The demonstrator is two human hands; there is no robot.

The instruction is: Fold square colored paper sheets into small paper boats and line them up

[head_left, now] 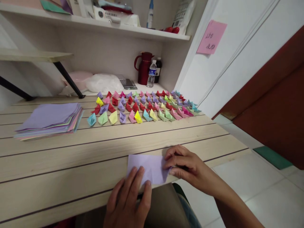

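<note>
A lilac sheet of paper [147, 162], folded to a rectangle with creases across it, lies at the table's front edge. My left hand [131, 193] rests on its lower left part, fingers stretched out and pressing it down. At the paper's right end, my right hand [182, 163] pinches the edge between thumb and fingers, and that end curls up a little. Beyond the hands stand rows of small folded paper boats [137, 117] in red, pink, lilac, yellow, green and blue.
To the left lies a stack of coloured paper [51, 117]. Behind the boats are a dark red jug [144, 68], a water bottle [152, 74] and a white plastic bag [104, 83]. A small raised shelf [35, 55] stands at the left. The table's right edge [234, 139] slants beside my right arm.
</note>
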